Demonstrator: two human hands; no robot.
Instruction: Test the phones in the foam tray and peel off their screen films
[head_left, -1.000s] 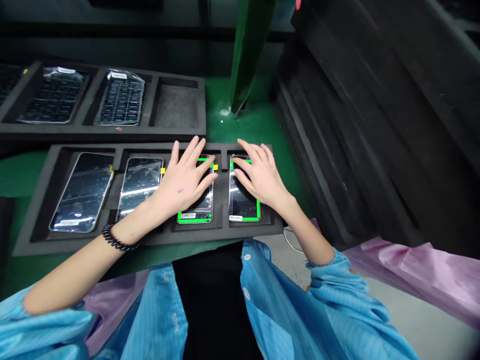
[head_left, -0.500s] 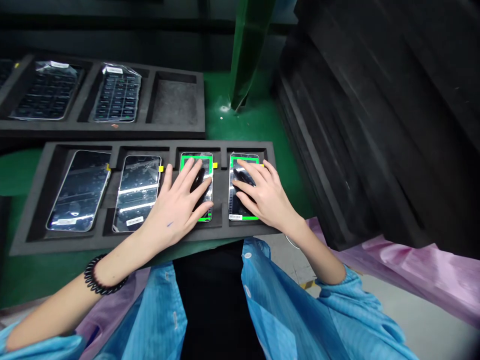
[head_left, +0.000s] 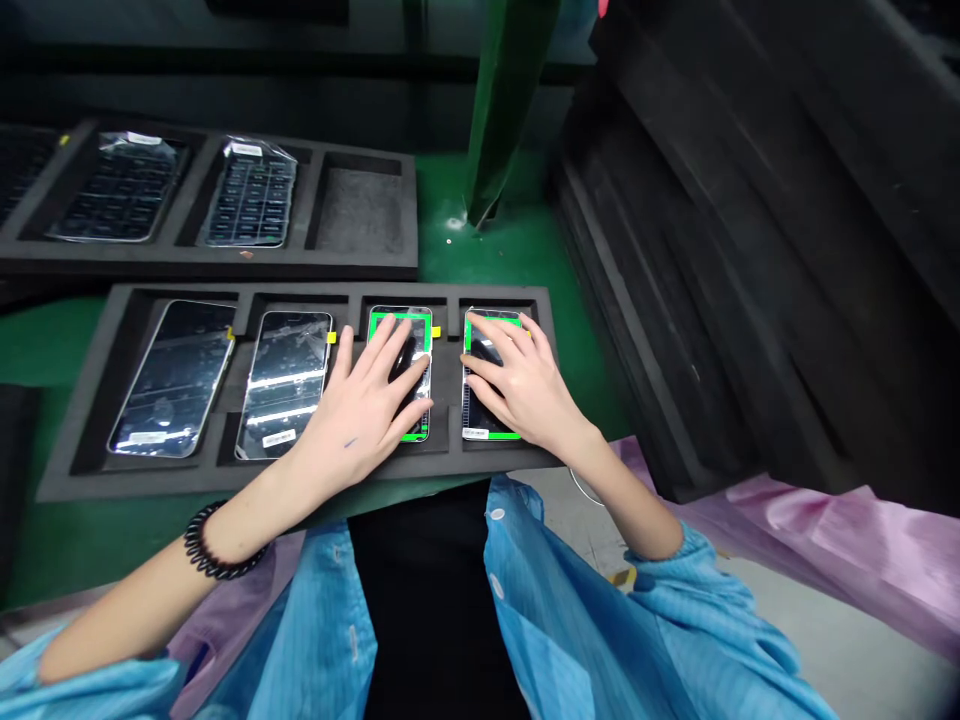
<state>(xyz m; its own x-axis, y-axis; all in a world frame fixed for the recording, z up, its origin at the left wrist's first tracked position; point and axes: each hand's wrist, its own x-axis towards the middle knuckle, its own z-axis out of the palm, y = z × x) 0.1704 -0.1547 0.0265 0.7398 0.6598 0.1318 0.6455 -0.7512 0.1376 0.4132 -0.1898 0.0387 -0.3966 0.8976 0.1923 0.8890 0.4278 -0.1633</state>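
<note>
My left hand [head_left: 360, 415] lies with fingers spread over a phone screen [head_left: 414, 348] that shows a bright green border. My right hand [head_left: 529, 385] rests, fingers apart, on another green-bordered phone screen [head_left: 481, 418] to the right. Both are in compartments of a black foam tray [head_left: 180, 485], and each hand covers part of its screen. Farther left in the same tray sit two dark, glossy phone screens [head_left: 176, 375] with white labels at the bottom and yellow tabs at the side. The nearer dark screen [head_left: 285, 365] is beside my left hand.
Behind is a second black foam tray [head_left: 300, 265] holding film-wrapped screens [head_left: 251, 200] with grid patterns. A green post [head_left: 510, 110] rises from the green table [head_left: 480, 265]. Stacked black foam trays [head_left: 735, 260] lean along the right side, above pink cloth [head_left: 787, 500].
The view has shifted a little, so the trays appear slightly farther right. Both hands stay spread on the same screens, with the right fingers slightly shifted.
</note>
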